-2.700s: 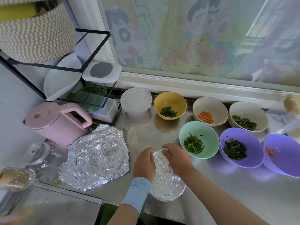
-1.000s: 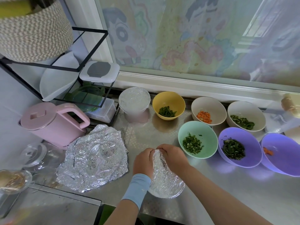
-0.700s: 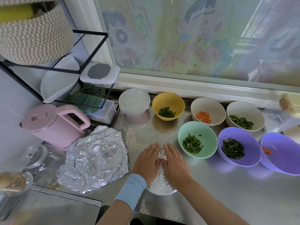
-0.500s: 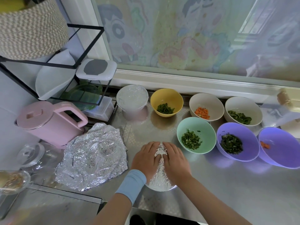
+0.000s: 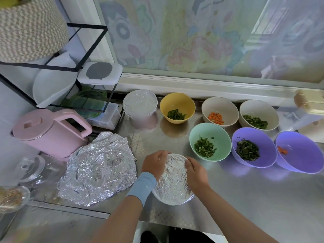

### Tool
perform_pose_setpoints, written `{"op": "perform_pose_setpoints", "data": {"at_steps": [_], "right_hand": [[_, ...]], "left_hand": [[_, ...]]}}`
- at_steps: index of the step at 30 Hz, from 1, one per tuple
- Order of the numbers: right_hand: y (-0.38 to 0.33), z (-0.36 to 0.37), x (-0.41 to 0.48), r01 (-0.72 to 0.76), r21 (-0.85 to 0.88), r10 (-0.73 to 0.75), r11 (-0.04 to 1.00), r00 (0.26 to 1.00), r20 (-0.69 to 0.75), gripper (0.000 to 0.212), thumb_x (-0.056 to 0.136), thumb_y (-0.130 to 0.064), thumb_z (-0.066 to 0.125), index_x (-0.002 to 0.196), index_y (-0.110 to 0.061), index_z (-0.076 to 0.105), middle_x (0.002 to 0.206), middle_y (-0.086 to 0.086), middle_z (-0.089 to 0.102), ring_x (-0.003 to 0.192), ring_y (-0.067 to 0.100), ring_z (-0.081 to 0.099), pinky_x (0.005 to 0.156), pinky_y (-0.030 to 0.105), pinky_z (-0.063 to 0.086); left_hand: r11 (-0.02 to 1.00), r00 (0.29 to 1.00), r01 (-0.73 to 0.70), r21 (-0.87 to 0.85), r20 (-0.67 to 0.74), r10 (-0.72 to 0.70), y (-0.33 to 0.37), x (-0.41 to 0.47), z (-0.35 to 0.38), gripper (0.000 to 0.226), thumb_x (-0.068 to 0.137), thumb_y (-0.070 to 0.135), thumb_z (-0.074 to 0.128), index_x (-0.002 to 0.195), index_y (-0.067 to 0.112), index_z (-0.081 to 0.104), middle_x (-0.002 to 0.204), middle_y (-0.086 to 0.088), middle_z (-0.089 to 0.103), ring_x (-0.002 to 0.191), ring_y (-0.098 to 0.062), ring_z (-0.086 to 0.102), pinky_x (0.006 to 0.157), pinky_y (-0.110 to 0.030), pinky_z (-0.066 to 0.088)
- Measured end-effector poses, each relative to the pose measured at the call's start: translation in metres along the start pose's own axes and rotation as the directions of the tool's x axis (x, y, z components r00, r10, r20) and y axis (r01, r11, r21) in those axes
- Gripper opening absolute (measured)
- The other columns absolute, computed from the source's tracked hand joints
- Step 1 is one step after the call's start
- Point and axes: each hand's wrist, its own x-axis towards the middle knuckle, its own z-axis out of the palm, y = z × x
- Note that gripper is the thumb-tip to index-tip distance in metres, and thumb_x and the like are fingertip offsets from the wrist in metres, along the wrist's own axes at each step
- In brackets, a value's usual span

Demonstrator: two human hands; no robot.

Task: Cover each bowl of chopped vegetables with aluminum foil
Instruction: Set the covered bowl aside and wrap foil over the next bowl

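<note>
Head view: two foil-covered bowls [image 5: 174, 187], six uncovered bowls [image 5: 177, 100].

One view only: a wide-angle camera worn on the head, facing forward and steeply down, close over the worktop [image 5: 245, 199]. Left hand [image 5: 155, 163] and right hand [image 5: 195, 171], gripping the foil-covered bowl [image 5: 173, 183], sit low of centre; beyond the hands, the window [image 5: 192, 41] fills the upper frame.
</note>
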Motion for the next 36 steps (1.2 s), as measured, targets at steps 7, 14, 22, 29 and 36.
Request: {"op": "perform_pose_setpoints", "data": {"at_steps": [7, 14, 22, 29, 36], "right_hand": [[0.015, 0.000, -0.018, -0.144, 0.305, 0.166, 0.942, 0.985, -0.048, 0.030, 0.102, -0.024, 0.043, 0.119, -0.031, 0.067, 0.112, -0.011, 0.070, 0.109, 0.010, 0.061, 0.099, 0.036, 0.048], [0.009, 0.020, -0.043, -0.146, 0.484, 0.246, 0.863, 0.958, -0.149, 0.036, 0.106, -0.022, 0.034, 0.095, -0.031, 0.067, 0.096, -0.008, 0.071, 0.094, 0.007, 0.064, 0.076, 0.023, 0.046], [0.014, 0.022, -0.048, -0.124, 0.398, 0.206, 0.909, 0.964, -0.169, 0.033, 0.105, -0.024, 0.034, 0.119, -0.036, 0.061, 0.122, -0.012, 0.064, 0.118, 0.010, 0.055, 0.099, 0.029, 0.041], [0.012, 0.014, -0.055, 0.051, -0.025, -0.053, 0.998, 0.994, -0.095, 0.050, 0.103, -0.022, 0.039, 0.152, -0.026, 0.030, 0.154, -0.010, 0.034, 0.141, 0.008, 0.031, 0.109, 0.019, 0.021], [0.003, 0.010, -0.062, 0.089, -0.508, -0.247, 0.857, 0.935, -0.254, 0.040, 0.092, -0.026, 0.051, 0.129, -0.012, 0.048, 0.130, 0.008, 0.047, 0.120, 0.030, 0.049, 0.098, 0.038, 0.040]], "left_hand": [[0.831, 0.946, 0.135, -0.539, -0.180, -0.270, -0.028, -0.047, -0.003, 0.032, 0.101, 0.026, 0.041, 0.116, 0.025, 0.069, 0.117, 0.010, 0.068, 0.112, -0.008, 0.061, 0.100, -0.033, 0.047], [0.648, 0.918, 0.097, -0.756, -0.184, -0.352, -0.037, -0.064, 0.037, 0.037, 0.100, 0.029, 0.036, 0.123, 0.027, 0.065, 0.123, 0.002, 0.067, 0.118, -0.018, 0.060, 0.104, -0.049, 0.046], [0.657, 0.887, 0.131, -0.742, -0.208, -0.412, -0.038, -0.068, 0.028, 0.042, 0.099, 0.039, 0.033, 0.133, 0.032, 0.056, 0.137, 0.010, 0.055, 0.129, -0.011, 0.049, 0.113, -0.044, 0.036], [0.646, 0.881, 0.112, -0.755, -0.226, -0.416, -0.017, -0.090, 0.039, 0.040, 0.104, 0.023, 0.036, 0.143, 0.026, 0.040, 0.143, 0.000, 0.046, 0.129, -0.019, 0.047, 0.111, -0.045, 0.039], [0.961, 0.931, 0.009, -0.275, -0.348, -0.108, -0.030, -0.060, 0.000, 0.044, 0.104, 0.024, 0.032, 0.146, 0.017, 0.041, 0.151, 0.000, 0.041, 0.140, -0.016, 0.034, 0.115, -0.029, 0.023]]}}
